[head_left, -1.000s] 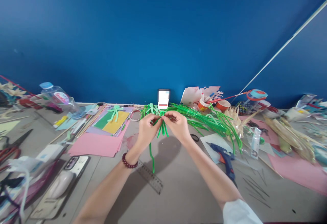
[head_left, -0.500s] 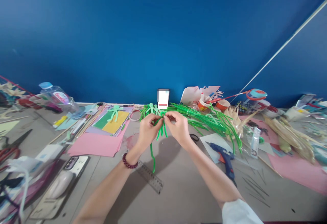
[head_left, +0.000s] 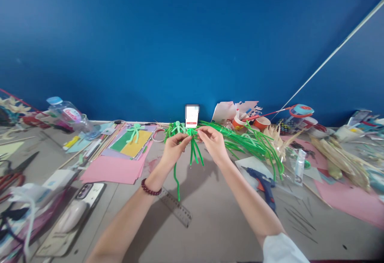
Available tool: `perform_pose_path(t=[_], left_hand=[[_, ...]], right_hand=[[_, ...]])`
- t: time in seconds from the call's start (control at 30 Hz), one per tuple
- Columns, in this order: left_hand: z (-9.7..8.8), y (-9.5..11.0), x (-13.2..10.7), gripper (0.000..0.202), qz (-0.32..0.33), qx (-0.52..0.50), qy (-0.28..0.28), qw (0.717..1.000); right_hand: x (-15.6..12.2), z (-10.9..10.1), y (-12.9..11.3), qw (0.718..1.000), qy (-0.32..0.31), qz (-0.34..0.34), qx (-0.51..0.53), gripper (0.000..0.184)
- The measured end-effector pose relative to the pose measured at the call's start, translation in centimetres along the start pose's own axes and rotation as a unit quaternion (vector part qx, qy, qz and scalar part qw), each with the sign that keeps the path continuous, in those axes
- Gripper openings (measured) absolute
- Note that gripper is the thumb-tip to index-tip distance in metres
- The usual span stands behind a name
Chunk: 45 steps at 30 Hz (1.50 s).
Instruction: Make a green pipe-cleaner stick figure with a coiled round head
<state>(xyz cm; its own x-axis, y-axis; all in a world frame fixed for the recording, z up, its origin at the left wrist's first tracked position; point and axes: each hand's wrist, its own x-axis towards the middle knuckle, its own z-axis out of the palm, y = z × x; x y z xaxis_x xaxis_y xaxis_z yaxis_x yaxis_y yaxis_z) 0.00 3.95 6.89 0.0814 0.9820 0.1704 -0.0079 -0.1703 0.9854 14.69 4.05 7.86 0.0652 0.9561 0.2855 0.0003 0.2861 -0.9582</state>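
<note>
Between my hands hangs a bunch of green pipe cleaners (head_left: 196, 155), bent together at the top with several ends dangling down. My left hand (head_left: 176, 147) pinches the bunch near its top between thumb and forefinger. A longer green strand (head_left: 176, 183) drops below this hand towards the ruler. My right hand (head_left: 213, 141) is closed in a pinch at the right side of the top, where green shows at its fingertips. Just behind the hands stand a phone (head_left: 192, 117) with a lit screen and a pale green pipe-cleaner figure (head_left: 177, 127).
A clear ruler (head_left: 175, 207) lies in front. Loose green pipe cleaners (head_left: 249, 145) and a blue glue gun (head_left: 262, 183) are at right. Pink paper (head_left: 112, 169), another phone (head_left: 70, 219), scissors (head_left: 18, 171) and a plastic bottle (head_left: 67, 113) lie at left. A blue wall (head_left: 192, 47) rises behind.
My right hand has moved slightly right, away from my left. The dangling green ends have swung to the right and show more fully below the hands.
</note>
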Motion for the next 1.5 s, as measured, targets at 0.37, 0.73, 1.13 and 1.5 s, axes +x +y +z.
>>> perform_pose_path(t=[0.37, 0.73, 1.13, 1.5], left_hand=[[-0.3, -0.6, 0.1, 0.029, -0.042, -0.106, -0.088, 0.990], [-0.2, -0.5, 0.0, 0.028, -0.015, -0.044, -0.088, 0.995], [0.1, -0.9, 0.0, 0.025, 0.093, 0.085, -0.024, 0.992], [0.4, 0.5, -0.8, 0.014, 0.186, 0.182, 0.057, 0.964]], right_hand=[[-0.3, -0.1, -0.5, 0.999, -0.032, 0.004, -0.006, 0.023], [-0.3, -0.2, -0.2, 0.998, -0.046, 0.007, -0.035, 0.020], [-0.4, 0.3, 0.4, 0.997, -0.004, -0.030, -0.070, 0.013], [-0.7, 0.3, -0.2, 0.999, -0.025, -0.030, -0.009, 0.017]])
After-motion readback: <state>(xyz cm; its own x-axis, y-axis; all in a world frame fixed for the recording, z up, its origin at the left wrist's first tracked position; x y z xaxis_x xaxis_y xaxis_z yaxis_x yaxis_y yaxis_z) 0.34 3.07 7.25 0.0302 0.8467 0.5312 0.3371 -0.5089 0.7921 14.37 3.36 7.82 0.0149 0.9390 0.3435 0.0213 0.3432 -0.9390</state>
